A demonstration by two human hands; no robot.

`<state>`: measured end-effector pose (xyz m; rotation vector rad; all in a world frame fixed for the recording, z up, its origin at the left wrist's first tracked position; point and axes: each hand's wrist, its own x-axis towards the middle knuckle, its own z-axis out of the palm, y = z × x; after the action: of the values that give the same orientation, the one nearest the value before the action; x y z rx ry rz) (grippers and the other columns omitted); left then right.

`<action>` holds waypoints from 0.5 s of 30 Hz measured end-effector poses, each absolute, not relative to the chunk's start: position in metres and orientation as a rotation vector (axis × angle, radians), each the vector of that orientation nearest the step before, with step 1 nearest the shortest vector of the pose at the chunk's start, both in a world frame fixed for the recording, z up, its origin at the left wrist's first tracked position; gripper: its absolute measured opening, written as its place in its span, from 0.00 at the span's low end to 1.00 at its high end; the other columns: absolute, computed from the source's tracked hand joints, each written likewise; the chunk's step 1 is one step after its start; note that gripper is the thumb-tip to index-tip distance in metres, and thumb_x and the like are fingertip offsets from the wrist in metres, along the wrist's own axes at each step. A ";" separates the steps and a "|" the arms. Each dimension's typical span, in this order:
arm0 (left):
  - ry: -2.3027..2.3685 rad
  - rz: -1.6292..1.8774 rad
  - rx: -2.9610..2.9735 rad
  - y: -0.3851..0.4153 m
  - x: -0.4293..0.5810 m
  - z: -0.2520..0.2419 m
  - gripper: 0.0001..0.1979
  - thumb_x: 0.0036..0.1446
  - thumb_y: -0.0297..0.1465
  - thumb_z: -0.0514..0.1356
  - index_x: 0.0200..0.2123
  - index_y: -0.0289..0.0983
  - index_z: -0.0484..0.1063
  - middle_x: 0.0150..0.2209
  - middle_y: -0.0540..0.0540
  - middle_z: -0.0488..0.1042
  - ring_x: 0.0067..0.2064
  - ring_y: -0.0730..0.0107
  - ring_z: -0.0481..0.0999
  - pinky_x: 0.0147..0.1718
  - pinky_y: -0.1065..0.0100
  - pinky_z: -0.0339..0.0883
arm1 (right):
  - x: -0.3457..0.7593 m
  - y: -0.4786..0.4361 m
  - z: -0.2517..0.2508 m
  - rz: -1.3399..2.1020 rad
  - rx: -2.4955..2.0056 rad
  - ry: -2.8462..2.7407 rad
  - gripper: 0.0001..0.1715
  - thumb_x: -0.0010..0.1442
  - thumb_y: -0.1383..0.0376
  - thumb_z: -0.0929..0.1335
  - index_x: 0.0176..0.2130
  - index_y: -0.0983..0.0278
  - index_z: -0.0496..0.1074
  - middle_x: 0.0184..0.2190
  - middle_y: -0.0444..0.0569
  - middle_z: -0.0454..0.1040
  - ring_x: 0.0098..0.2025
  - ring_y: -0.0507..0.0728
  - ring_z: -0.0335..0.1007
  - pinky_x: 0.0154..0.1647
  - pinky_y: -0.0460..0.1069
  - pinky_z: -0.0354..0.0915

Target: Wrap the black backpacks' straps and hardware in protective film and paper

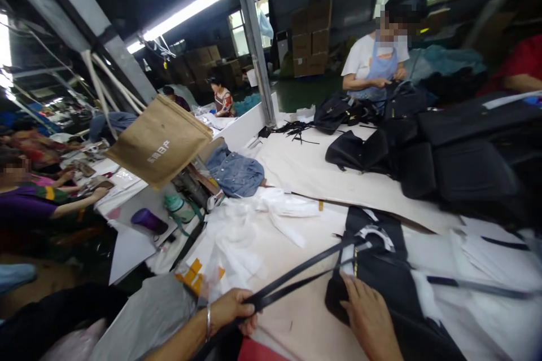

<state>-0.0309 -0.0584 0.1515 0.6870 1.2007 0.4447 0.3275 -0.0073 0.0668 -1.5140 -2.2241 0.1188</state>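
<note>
My left hand, with a bracelet at its wrist, is closed round two long black straps. They stretch up and right to a black bag lying on the table. My right hand rests on the bag's near left side, fingers pointing up toward its top; whether it grips the fabric I cannot tell. White wrapping and a curved pale piece show near the strap ends. Part of the bag runs under my right hand and out of the bottom edge.
Black bags are heaped at the right, with a co-worker behind them. White tissue and a folded denim garment lie left of centre. A brown paper bag hangs by a metal post. A purple tumbler lies at the left.
</note>
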 end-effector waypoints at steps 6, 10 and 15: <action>1.062 0.554 0.780 -0.019 -0.005 0.147 0.16 0.50 0.38 0.62 0.35 0.30 0.70 0.28 0.42 0.76 0.26 0.71 0.74 0.28 0.70 0.64 | 0.275 -0.056 0.118 0.889 -1.526 -1.733 0.21 0.61 0.55 0.62 0.50 0.60 0.67 0.45 0.56 0.71 0.46 0.63 0.67 0.47 0.57 0.62; 0.834 0.461 0.839 0.003 0.024 0.147 0.15 0.52 0.37 0.61 0.37 0.31 0.70 0.27 0.42 0.76 0.25 0.72 0.73 0.27 0.70 0.63 | 0.208 -0.051 0.131 1.684 -1.308 -0.959 0.34 0.55 0.44 0.63 0.51 0.63 0.65 0.35 0.53 0.74 0.35 0.59 0.72 0.36 0.54 0.66; 0.697 0.330 0.850 0.009 0.024 0.127 0.19 0.51 0.42 0.61 0.36 0.30 0.71 0.25 0.40 0.76 0.23 0.71 0.73 0.25 0.71 0.63 | 0.168 -0.022 0.127 1.745 -1.086 -0.601 0.32 0.52 0.44 0.67 0.43 0.68 0.71 0.27 0.50 0.74 0.21 0.53 0.68 0.30 0.51 0.64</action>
<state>0.0244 0.0090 0.1274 0.8496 0.6966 0.3304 0.1682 -0.0224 0.1271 -1.0863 -0.6007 1.7450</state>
